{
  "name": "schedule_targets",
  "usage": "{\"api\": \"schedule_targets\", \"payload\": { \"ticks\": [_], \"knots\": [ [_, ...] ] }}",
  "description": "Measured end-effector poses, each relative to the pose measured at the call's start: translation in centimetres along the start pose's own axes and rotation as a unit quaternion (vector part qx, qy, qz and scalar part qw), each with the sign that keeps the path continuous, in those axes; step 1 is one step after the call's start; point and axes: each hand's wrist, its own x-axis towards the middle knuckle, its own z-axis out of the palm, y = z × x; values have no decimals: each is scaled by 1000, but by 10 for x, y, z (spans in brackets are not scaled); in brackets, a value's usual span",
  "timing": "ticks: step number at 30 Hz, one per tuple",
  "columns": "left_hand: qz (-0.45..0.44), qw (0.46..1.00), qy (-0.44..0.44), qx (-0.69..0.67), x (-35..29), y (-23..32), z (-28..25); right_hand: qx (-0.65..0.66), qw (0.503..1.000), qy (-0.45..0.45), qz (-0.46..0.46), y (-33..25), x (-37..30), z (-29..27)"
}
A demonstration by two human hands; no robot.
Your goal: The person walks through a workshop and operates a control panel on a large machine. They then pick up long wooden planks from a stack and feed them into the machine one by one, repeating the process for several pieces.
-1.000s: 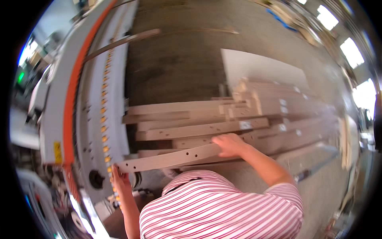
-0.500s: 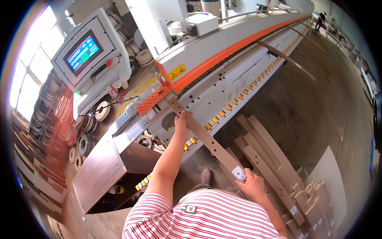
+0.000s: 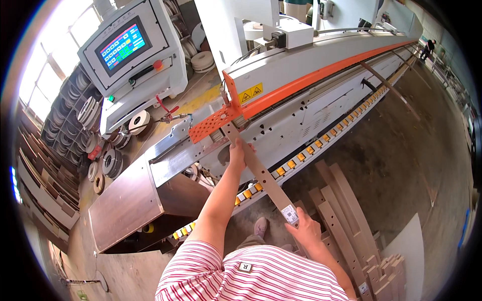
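A long brown wooden strip (image 3: 268, 183) with a row of drilled holes and a white label near its lower end slants between my hands. My left hand (image 3: 239, 153) is closed around it near the far end, which meets the machine's feed end beside an orange perforated guard (image 3: 212, 125). At the near end my right hand (image 3: 306, 230) grips the strip just below the label, thumb and fingers closed on its edge. Part of the strip's far tip is hidden at the guard.
The long edge-banding machine (image 3: 321, 93) runs to the far right, with yellow rollers along its lower rail (image 3: 326, 137). A control panel with a lit screen (image 3: 123, 46) stands at left. Stacked strips (image 3: 346, 215) lie at right; tape rolls (image 3: 113, 163) sit left. A person (image 3: 428, 50) stands far off.
The scene has shifted right and down in view. The strip now slants more steeply, its labelled near end swung left with my right hand. Both hands keep their hold.
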Motion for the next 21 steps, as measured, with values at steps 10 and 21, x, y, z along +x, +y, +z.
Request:
{"api": "schedule_targets", "payload": {
  "ticks": [10, 21],
  "knots": [
    [-2, 996, 61, 65, 3, 5, 9, 18, 1000, 6, -18, 0, 7, 3],
    [2, 996, 54, 65, 28, -16, 45, 15, 1000, -2, 20, 21, 32, -29]
  ]
}}
